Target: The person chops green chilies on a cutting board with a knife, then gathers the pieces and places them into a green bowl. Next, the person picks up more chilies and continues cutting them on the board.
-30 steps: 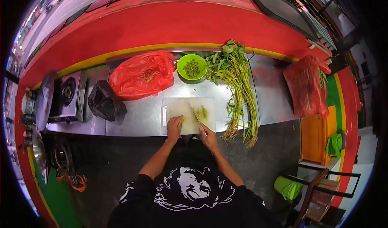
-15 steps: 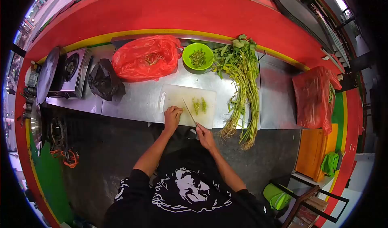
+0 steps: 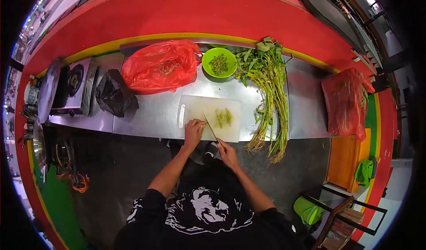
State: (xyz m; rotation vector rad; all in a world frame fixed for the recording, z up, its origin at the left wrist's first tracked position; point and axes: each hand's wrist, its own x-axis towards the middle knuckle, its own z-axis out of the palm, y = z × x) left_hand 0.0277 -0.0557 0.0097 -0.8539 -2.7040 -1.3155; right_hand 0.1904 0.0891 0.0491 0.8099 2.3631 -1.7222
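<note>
- Chopping cleanly here would seem to call for curled fingertips on the left grip point(image 3: 194, 132), since the knife point(image 3: 211, 126) lies just to its right.
- The right grip point(image 3: 228, 154) is closed around the knife's handle; the blade slants away from it, up toward the left grip. Short, level strokes should suit such thin pieces.
- The left grip is bunched over the cutting board point(image 3: 195, 104); whether it pinches anything, I cannot tell.
- Beyond the right grip, the chopped greens point(image 3: 220, 118) lie on the board in two narrow, ragged piles, pale and moist-looking.
- Under both grips, the board is smooth, white and round-cornered, on a shiny metal counter point(image 3: 151, 112).
- Farther ahead stands a round green bowl point(image 3: 219, 51) of darker bits; right of the grips lies a long, stringy, rooted bundle point(image 3: 277, 90).
</note>
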